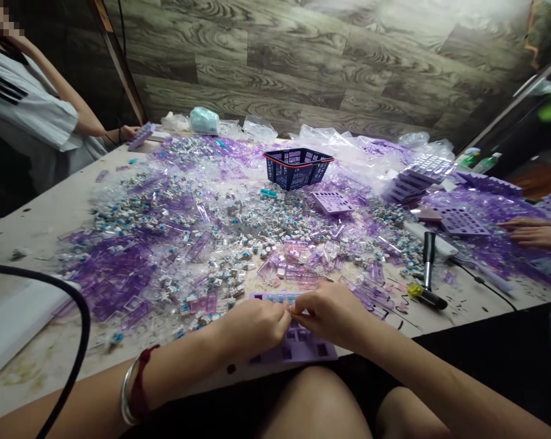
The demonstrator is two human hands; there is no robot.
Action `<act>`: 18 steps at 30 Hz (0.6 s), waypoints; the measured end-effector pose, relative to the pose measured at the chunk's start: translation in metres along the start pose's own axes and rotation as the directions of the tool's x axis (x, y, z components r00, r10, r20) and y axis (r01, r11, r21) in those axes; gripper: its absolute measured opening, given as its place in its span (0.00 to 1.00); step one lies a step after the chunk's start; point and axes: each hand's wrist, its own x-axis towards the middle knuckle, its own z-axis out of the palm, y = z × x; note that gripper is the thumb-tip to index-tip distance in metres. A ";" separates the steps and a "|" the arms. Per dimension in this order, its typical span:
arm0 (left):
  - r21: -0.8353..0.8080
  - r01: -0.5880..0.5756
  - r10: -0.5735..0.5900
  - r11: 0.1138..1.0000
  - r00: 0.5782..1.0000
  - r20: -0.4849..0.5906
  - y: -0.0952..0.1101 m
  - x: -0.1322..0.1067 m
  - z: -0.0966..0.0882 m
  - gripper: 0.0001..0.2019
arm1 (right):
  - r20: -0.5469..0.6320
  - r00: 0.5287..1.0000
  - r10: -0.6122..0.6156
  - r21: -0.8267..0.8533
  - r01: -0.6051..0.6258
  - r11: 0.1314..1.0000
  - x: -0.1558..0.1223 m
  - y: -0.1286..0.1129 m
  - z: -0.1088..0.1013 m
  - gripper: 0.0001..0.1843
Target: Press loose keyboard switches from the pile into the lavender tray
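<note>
Left hand [263, 320] and right hand [332, 311] meet over the purple tray [302, 352] at the table's [46, 219] near edge. Fingers on both bent inward, tips close together; can't tell how tightly shut, or whether they grip a small piece. Loose blue-and-white parts [243, 216] spread beyond, clear purple pieces [113, 274] left, dark basket [298, 177] far, hammer [429, 247] right.

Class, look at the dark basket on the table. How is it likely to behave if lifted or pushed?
The basket is probably light for its size, since its walls are full of openings. It seems fairly stiff, as its sides stand up by themselves. Pushed, it might catch or plough through the loose parts scattered beside it.
</note>
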 end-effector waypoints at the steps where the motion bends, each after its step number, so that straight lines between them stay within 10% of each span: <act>1: 0.023 -0.005 0.005 1.000 1.000 0.010 0.002 0.002 -0.001 0.12 | 0.005 1.000 0.003 -0.028 -0.003 1.000 0.000 -0.002 0.000 0.11; 5: 0.026 0.005 -0.006 1.000 1.000 0.021 0.004 0.004 -0.001 0.12 | 0.031 0.998 0.047 -0.035 -0.046 0.998 -0.001 -0.006 0.000 0.08; 8: -0.300 0.109 -0.118 0.948 0.993 -0.013 -0.003 0.001 -0.002 0.10 | -0.001 0.999 0.047 -0.002 -0.047 0.999 -0.006 -0.005 -0.003 0.07; 12: -0.907 0.207 -0.553 0.368 0.832 -0.034 -0.018 -0.001 -0.010 0.11 | -0.151 0.988 0.037 0.098 -0.022 0.995 -0.013 -0.008 -0.011 0.08; 18: -0.986 0.031 -0.793 -0.161 0.591 0.148 -0.039 -0.001 -0.020 0.12 | -0.168 0.976 -0.137 0.314 0.185 0.931 -0.002 -0.051 -0.006 0.09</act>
